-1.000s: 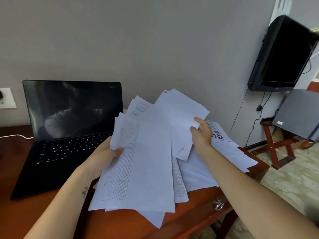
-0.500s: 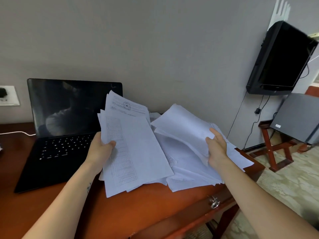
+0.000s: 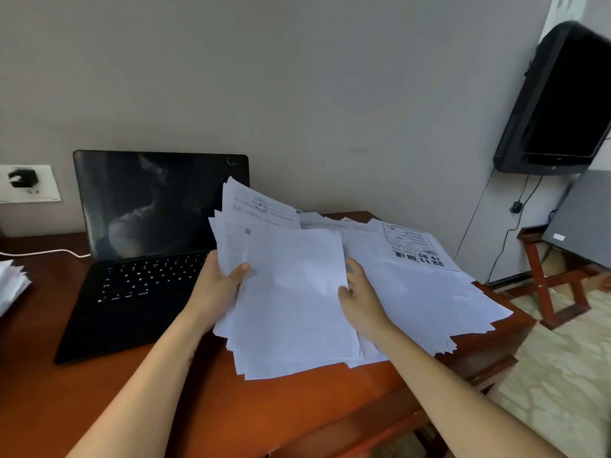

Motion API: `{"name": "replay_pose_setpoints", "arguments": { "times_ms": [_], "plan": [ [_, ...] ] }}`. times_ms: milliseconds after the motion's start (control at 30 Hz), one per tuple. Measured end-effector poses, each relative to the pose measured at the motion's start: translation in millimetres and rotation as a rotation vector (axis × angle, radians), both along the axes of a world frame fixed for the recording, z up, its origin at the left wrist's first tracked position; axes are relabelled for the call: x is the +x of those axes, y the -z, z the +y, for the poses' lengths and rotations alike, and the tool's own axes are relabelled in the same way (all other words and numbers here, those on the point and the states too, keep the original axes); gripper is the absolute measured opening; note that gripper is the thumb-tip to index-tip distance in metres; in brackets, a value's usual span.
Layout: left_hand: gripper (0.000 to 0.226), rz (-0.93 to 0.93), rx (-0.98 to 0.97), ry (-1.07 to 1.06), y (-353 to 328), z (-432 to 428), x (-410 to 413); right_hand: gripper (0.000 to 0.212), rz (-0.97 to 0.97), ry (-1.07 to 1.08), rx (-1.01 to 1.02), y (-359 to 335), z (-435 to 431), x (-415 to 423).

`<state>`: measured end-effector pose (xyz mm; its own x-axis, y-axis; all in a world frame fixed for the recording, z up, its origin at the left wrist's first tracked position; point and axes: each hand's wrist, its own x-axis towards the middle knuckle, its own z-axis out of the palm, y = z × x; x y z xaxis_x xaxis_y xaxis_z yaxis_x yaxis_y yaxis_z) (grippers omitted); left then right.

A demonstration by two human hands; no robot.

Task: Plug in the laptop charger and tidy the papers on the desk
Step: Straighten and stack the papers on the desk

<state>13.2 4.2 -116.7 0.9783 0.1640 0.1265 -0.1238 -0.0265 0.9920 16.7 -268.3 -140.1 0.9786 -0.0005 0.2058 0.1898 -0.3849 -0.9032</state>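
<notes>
Gripping a fanned sheaf of papers (image 3: 291, 302) by its left edge with the left hand (image 3: 215, 289), thumb laid across the top sheet, fingers hidden underneath; pinching the same sheaf's right edge with the right hand (image 3: 360, 295), thumb at the front, fingertips tucked behind; held tilted up over the red-brown wooden surface (image 3: 231, 408), lower end close to the wood, touching or not impossible to tell.

Just left of the sheaf, an open black laptop (image 3: 148, 259), screen dark, its right corner covered by the raised sheets; behind the laptop's left side, a white cable (image 3: 49, 252) trailing off the left edge of view; on the wall above, a white socket plate (image 3: 43, 190) with a black plug (image 3: 22, 177) seated in it, blurred; no telling whether cable and plug join.

Right of the hands, loose sheets (image 3: 429, 292) spread flat, some overhanging the surface's right edge, a bold-printed notice (image 3: 413, 246) on top at the back; at the far left, a smaller pile of papers (image 3: 11, 282), partly cut off.

Beyond the surface, a wall-mounted television (image 3: 562, 104), cords hanging below; a red wooden stand (image 3: 555, 279) carrying a grey box (image 3: 582, 216), on pale patterned carpet (image 3: 562, 375).
</notes>
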Motion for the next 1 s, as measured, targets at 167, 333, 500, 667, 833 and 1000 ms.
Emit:
{"name": "replay_pose_setpoints", "arguments": {
  "times_ms": [167, 333, 500, 667, 833, 1000],
  "plan": [
    [0.049, -0.026, 0.051, 0.022, -1.2, 2.0, -2.9, 0.061, -0.062, 0.001, -0.134, 11.2, 7.0, -4.6],
    [0.051, 0.061, 0.093, 0.127, -4.9, 5.9, -1.7, 0.06, -0.071, -0.004, -0.356, 10.5, 8.2, -8.3],
    [0.071, 0.255, 0.257, 0.164, -5.2, 13.0, -1.3, 0.065, -0.106, -0.02, -0.637, 11.6, 11.3, -6.5],
    [0.053, 0.171, 0.321, 0.115, -5.4, 8.6, -3.4, 0.061, -0.084, -0.001, -0.579, 14.2, 12.1, -3.8],
    [0.062, -0.054, 0.254, 0.072, -7.2, 1.7, -17.7, 0.059, -0.114, -0.007, -0.368, 9.1, 10.3, -8.0],
    [0.062, -0.207, 0.191, 0.011, -27.3, -1.6, -46.9, 0.081, -0.175, 0.048, -0.158, -11.9, 13.3, -14.9]
  ]
}}
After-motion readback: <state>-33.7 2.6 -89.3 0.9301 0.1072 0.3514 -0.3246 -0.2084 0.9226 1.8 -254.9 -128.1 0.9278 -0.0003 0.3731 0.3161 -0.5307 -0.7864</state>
